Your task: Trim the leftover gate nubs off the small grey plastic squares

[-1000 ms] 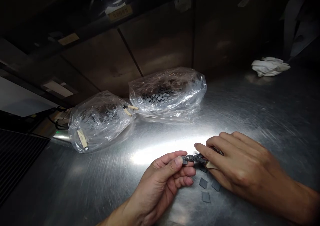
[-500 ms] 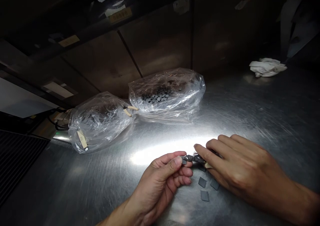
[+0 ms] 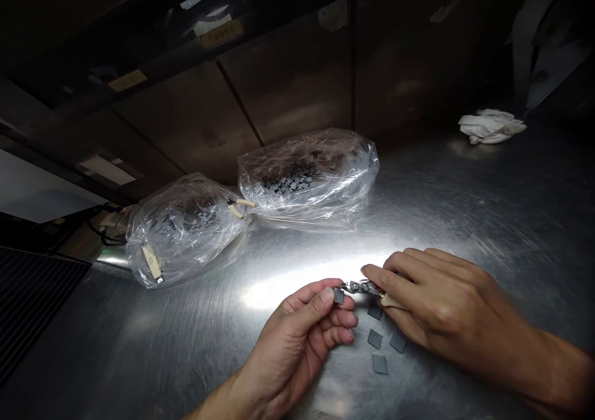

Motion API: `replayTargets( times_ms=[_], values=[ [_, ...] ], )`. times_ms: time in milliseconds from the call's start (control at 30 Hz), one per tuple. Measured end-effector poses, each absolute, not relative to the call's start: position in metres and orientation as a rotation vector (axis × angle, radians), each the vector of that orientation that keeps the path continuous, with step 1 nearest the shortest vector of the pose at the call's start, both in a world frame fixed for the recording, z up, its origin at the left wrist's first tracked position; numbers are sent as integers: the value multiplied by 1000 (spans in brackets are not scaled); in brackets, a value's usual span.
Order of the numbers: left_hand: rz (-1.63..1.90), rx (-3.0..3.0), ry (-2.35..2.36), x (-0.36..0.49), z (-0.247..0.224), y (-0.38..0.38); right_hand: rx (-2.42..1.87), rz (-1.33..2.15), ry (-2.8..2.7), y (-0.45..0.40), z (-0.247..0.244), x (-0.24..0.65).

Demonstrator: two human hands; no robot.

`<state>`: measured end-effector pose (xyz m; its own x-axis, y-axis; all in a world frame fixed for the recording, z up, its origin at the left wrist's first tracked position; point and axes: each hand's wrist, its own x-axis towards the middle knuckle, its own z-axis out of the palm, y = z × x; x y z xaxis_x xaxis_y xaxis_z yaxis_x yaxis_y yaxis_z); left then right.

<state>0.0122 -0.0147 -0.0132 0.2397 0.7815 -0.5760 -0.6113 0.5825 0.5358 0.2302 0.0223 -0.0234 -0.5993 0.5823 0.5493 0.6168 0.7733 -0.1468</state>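
Observation:
Between the thumb and fingers of my left hand [image 3: 307, 327] is pinched a small grey square piece [image 3: 339, 296] with a ridged face. My right hand [image 3: 441, 302] is wrapped round nippers [image 3: 365, 288] with cream-coloured handles, mostly hidden by the palm. Their jaws point left and lie right at the upper edge of the held piece; I cannot tell whether they touch it. Below the nippers, several similar grey squares [image 3: 380, 364] lie flat on the metal tabletop [image 3: 186, 345].
Two clear plastic bags stand at the back: the right bag [image 3: 362, 191] and the left bag [image 3: 195, 259] hold many grey pieces. Cream-handled nippers [image 3: 242, 206] lie between them. A cream box cutter [image 3: 151, 262] rests on the left bag. A crumpled white cloth [image 3: 493, 126] lies at far right.
The nippers' jaws have shifted slightly up off the grey piece, and more of its ridged face shows. Both hands have otherwise hardly moved.

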Motion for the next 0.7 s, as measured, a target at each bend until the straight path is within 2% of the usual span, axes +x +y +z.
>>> replayTargets(
  times_ms=[700],
  values=[
    [942, 225, 865, 9, -14, -14, -908, -34, -2341, 27, -21, 231]
  ],
)
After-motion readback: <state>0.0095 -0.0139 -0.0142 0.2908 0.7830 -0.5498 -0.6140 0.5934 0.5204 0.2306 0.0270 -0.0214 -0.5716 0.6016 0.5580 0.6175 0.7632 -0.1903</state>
